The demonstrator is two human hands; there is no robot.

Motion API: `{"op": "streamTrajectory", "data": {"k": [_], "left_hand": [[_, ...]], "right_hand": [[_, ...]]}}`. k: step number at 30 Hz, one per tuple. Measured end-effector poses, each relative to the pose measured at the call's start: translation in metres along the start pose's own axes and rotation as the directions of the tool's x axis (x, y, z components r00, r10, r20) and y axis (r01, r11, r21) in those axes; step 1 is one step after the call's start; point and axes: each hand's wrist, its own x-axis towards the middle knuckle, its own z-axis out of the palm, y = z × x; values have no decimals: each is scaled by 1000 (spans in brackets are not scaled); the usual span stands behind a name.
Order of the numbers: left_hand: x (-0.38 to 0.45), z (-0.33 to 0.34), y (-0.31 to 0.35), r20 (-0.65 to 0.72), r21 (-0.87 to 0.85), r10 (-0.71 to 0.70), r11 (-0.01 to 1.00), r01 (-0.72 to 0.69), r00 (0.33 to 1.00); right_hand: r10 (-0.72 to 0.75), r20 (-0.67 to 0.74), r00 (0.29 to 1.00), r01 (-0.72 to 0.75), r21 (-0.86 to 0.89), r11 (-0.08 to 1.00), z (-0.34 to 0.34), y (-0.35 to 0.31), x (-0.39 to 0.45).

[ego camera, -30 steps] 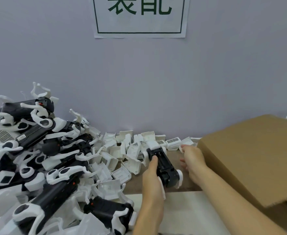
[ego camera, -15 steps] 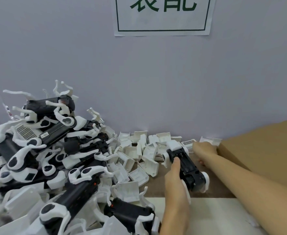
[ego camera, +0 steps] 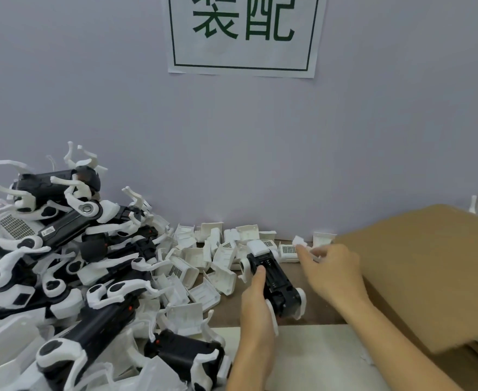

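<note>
Cardboard box [ego camera: 429,272], left hand [ego camera: 256,311] gripping black unit [ego camera: 277,280]

A white paper sign [ego camera: 243,35] on the wall reads "装配" in green.

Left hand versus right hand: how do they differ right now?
The left hand grips the black unit, thumb on top; the right hand pinches a small white cap. The left hand sits nearer the camera; the right hand reaches farther back, beside the cardboard sheet. Both are bare, above the brown table.
</note>
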Motion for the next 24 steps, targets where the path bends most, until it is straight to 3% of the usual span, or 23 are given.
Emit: {"op": "streamTrajectory", "data": {"k": [4, 7, 13, 18, 24], "left_hand": [[-3, 0, -1, 1, 52, 47, 998, -47, 999], [-3, -1, -4, 12, 79, 71, 994, -72, 997], [4, -1, -9, 27, 168, 181, 969, -183, 983], [5, -2, -12, 80, 212, 194, 955, -207, 978], [4, -3, -11, 48, 183, 239, 953, -244, 970]], "right_hand": [[80, -21, 997, -75, 197, 978, -5, 33, -42], [117, 54, 992, -129, 383, 914, -1, 47, -58], [-127, 14, 992, 117, 306, 945, 2, 43, -53], [-327, -58, 943, 329, 298, 896, 6, 36, -55], [-366, 57, 929, 275, 556, 784, 5, 34, -59]]}}
